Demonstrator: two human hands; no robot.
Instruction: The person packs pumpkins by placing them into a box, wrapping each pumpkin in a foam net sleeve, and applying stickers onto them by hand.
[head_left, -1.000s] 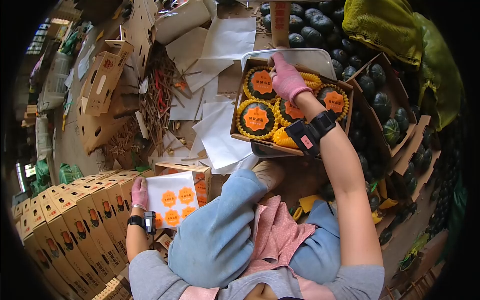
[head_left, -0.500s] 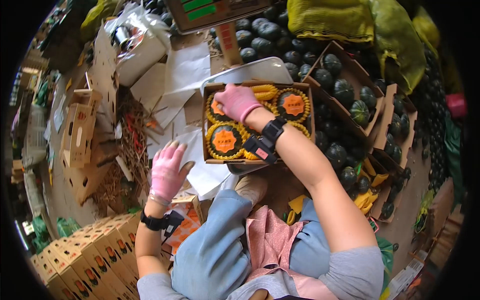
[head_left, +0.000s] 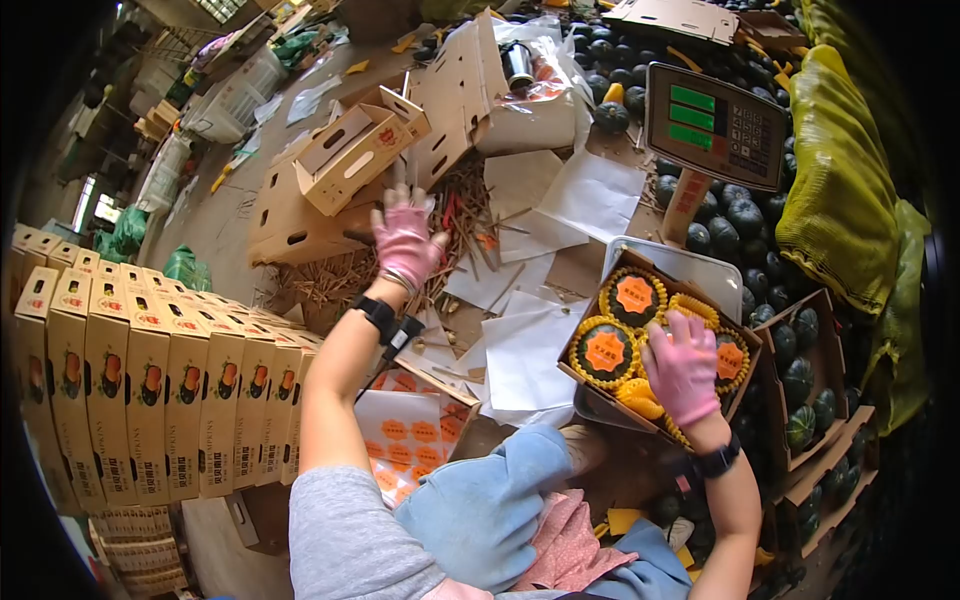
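My left hand (head_left: 405, 240), in a pink glove, is stretched out with fingers apart over a heap of dry stems. It holds nothing and is nearest to a folded cardboard carton (head_left: 365, 155) with handle slots. My right hand (head_left: 684, 372), gloved too, lies over an open cardboard box (head_left: 655, 428) with its fingers extended onto the contents. In that box sit dark green pumpkins (head_left: 606, 352) with orange labels, wrapped in yellow foam nets (head_left: 640, 398). What lies under my right palm is hidden. The box rests on the platform (head_left: 725, 282) of a scale.
The scale's display (head_left: 715, 122) stands behind the box. Sheets of orange stickers (head_left: 410, 435) lie in a carton by my leg. Printed cartons (head_left: 165, 385) stand in rows at left. Loose pumpkins (head_left: 740, 215), yellow mesh sacks (head_left: 840, 190) and trays of pumpkins (head_left: 800, 385) fill the right.
My view has swung left. My left hand has moved forward toward the folded carton. My right hand has shifted from the box's far left pumpkin to its middle and right.
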